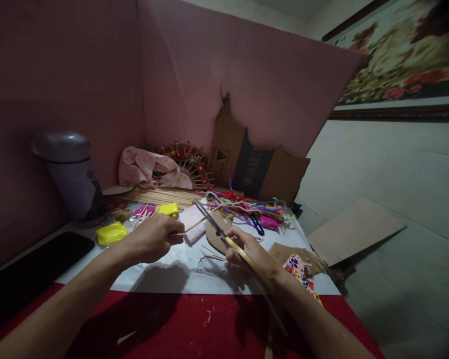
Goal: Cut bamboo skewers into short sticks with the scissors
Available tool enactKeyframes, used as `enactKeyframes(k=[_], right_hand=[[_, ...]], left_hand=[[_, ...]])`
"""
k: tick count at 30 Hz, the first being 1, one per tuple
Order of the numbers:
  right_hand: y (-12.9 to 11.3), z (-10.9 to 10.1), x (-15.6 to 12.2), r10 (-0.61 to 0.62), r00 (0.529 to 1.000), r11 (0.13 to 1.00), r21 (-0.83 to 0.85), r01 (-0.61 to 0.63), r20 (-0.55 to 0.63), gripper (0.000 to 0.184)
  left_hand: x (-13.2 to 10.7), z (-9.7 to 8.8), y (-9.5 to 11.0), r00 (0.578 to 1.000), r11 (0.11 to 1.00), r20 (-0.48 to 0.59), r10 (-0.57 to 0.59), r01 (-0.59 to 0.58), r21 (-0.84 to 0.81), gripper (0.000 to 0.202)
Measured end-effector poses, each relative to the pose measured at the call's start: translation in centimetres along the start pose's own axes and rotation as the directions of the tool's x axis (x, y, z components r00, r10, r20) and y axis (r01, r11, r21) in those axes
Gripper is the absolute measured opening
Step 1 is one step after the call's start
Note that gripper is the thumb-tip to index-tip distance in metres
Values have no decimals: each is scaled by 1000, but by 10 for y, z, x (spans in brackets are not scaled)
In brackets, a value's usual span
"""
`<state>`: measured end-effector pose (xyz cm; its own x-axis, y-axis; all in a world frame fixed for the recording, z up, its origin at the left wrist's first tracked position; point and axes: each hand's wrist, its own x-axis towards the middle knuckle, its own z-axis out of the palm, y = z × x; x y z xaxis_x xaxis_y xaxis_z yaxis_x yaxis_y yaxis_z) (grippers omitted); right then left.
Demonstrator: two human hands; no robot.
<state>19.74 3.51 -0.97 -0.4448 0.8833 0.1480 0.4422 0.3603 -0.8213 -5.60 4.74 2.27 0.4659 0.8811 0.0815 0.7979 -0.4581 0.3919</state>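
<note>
My left hand (152,240) is closed on a thin wooden stick (193,227) that points up and to the right. My right hand (253,255) grips scissors (217,228) with pale yellow handles. Their blades are slightly apart and cross the stick near its far end; whether the stick lies between them, I cannot tell for certain. Under the blades lies a rounded cardboard piece (213,241), partly hidden. Short sticks and a wire-like strand (209,264) rest on the white sheet (157,279) below my hands.
Yellow packets (111,233), a tumbler (73,174) and a black phone-like slab (56,264) are at left. Behind are bundled sticks (160,196), colourful fuzzy stems (243,202) and torn cardboard (258,167). Patterned cloth (301,273) lies at right.
</note>
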Motion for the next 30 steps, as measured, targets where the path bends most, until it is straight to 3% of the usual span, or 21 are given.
enactKeyframes(k=[3,6,10,13,23,30], right_hand=[[2,0,1,13,1000,1000,19,-13,13,48],[4,2,1,-15,1000,998,66,14,1,55],[1,4,2,-26,1000,991,133,27,-7,66],[-1,4,1,-31,1000,987,156,31,-4,69],[6,7,2,-47,999,967,252,45,2,76],[8,8,1,-62,998,961,272,57,8,65]], left_hand=[[0,0,-1,1000,1000,3,3,-3,-15,28],[0,1,-3,999,988,49,7,0,-156,25],[2,2,-5,989,886,140,41,29,-463,21],[3,0,-3,977,816,202,68,62,-575,20],[1,-5,4,963,717,268,29,167,-677,28],[1,-7,5,963,698,266,40,163,-697,29]])
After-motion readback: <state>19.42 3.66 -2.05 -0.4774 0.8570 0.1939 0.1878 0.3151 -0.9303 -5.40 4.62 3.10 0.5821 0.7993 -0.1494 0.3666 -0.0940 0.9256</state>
